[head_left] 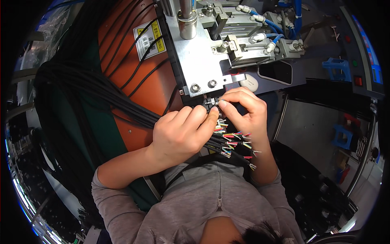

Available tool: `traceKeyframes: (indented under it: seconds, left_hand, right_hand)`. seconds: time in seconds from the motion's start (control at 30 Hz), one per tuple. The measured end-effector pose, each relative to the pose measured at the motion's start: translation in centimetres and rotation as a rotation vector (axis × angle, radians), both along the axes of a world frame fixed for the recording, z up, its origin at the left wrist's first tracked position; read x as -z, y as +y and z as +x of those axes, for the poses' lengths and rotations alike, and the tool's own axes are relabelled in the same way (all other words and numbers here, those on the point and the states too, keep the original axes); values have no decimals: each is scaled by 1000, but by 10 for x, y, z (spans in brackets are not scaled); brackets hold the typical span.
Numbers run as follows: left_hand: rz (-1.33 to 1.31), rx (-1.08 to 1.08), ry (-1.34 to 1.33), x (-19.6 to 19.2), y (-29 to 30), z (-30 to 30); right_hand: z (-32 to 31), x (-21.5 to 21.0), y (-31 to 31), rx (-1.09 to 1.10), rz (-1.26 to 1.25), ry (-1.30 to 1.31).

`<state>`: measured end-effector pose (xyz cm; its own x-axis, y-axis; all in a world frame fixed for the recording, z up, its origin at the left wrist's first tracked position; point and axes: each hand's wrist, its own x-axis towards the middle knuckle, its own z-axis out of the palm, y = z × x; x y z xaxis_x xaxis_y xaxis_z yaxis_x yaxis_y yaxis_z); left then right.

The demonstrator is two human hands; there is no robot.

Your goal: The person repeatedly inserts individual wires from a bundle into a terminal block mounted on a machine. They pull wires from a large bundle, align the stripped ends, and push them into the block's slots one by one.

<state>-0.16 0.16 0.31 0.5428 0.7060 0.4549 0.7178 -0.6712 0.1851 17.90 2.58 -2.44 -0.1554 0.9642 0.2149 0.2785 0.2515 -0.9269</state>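
Observation:
A thick bundle of black cables (122, 101) comes in from the left and passes under my left hand (180, 130). My left fingers are curled, with thumb and forefinger reaching to a small metal fixture (211, 101) below the machine's plate. Stripped cable ends (231, 146) with red, white, yellow, green and blue wires fan out between my wrists. My right hand (245, 106) pinches at the fixture's right side, thumb against forefinger. Whatever tiny part lies in that pinch is mostly covered by the fingertips; a bit of white and silver shows there.
The machine's silver plate (199, 61) with bolts stands just beyond my hands, pneumatic cylinders (252, 53) and blue tubes to its right. A phone (276, 72) and a round white case (248, 82) lie behind my right hand. An orange panel (162, 87) carries loose black cables.

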Motion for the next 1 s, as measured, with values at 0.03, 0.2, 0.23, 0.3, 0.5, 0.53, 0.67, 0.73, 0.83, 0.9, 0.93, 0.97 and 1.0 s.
traceKeyframes:
  seconds: [0.03,0.2,0.23,0.3,0.5,0.53,0.67,0.73,0.83,0.9,0.93,0.97,1.0]
  left_hand:
    - [-6,-12,25,1,0,1]
    - [-45,-84,93,0,0,4]
    - [-44,-98,106,-1,-1,4]
    - [-54,-108,121,-2,-2,4]
    - [-14,-112,179,-1,-3,4]
    - [-13,-110,173,-1,-3,4]
    - [8,-72,105,3,1,1]
    - [26,-60,40,7,3,0]
    - [21,-43,24,7,6,-2]
    - [31,-31,4,8,9,-3]
    - [35,-27,-6,8,9,-3]
    - [21,-38,-11,6,10,-3]
    - [6,-49,-20,4,10,-2]
  right_hand:
    - [-2,1,0,12,34,-49]
    - [-9,4,1,62,145,-225]
    - [-10,3,2,64,150,-244]
    - [-10,4,1,46,135,-244]
    - [-7,12,1,34,243,-196]
    - [-9,15,2,53,248,-165]
    - [-13,15,-1,117,8,-19]
    - [-11,18,-4,98,-427,240]
    - [-12,26,-4,73,-679,566]
    - [-9,32,-4,44,-626,503]
    - [-9,28,-5,74,-553,294]
    - [-13,27,-6,119,-373,182]
    - [-18,24,-7,149,-329,226]
